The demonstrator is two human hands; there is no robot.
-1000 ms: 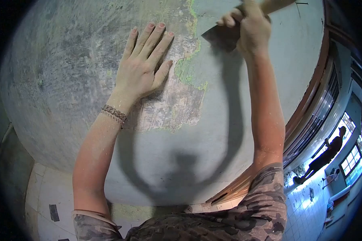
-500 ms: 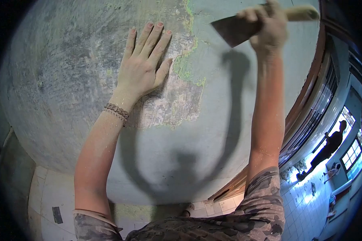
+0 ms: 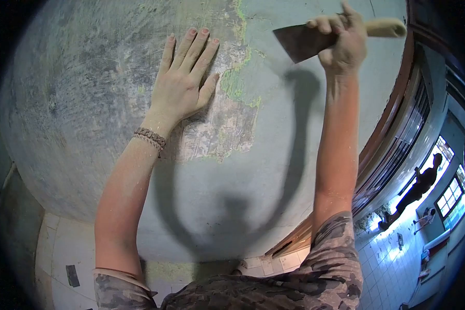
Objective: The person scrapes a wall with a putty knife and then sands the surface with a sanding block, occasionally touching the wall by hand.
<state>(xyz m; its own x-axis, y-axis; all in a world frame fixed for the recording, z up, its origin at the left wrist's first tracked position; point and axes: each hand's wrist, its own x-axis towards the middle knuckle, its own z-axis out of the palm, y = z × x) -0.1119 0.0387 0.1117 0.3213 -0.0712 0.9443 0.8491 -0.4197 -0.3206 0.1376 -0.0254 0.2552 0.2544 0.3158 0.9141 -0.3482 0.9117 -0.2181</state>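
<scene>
My left hand (image 3: 180, 85) lies flat on the wall (image 3: 279, 129) with its fingers spread, over a patch (image 3: 108, 77) where the paint is stripped to grey and whitish plaster. A braided bracelet (image 3: 151, 138) circles that wrist. My right hand (image 3: 343, 44) grips a paint scraper (image 3: 305, 42) high on the right. Its wide metal blade points left and its pale wooden handle sticks out to the right. The blade appears apart from the wall, as its shadow falls lower. Yellow-green flaking edges (image 3: 235, 85) border the remaining pale green paint.
A brown wooden frame (image 3: 387, 124) with bars runs along the wall's right edge. Beyond it, a dark-clothed person (image 3: 418, 188) stands on a shiny tiled floor (image 3: 382, 263) near bright windows. Another figure (image 3: 425, 219) is farther back. A dark strip (image 3: 72, 276) lies on the floor at lower left.
My right forearm has shifted slightly left, and the scraper has dipped a little. My left hand stays flat in the same place on the wall.
</scene>
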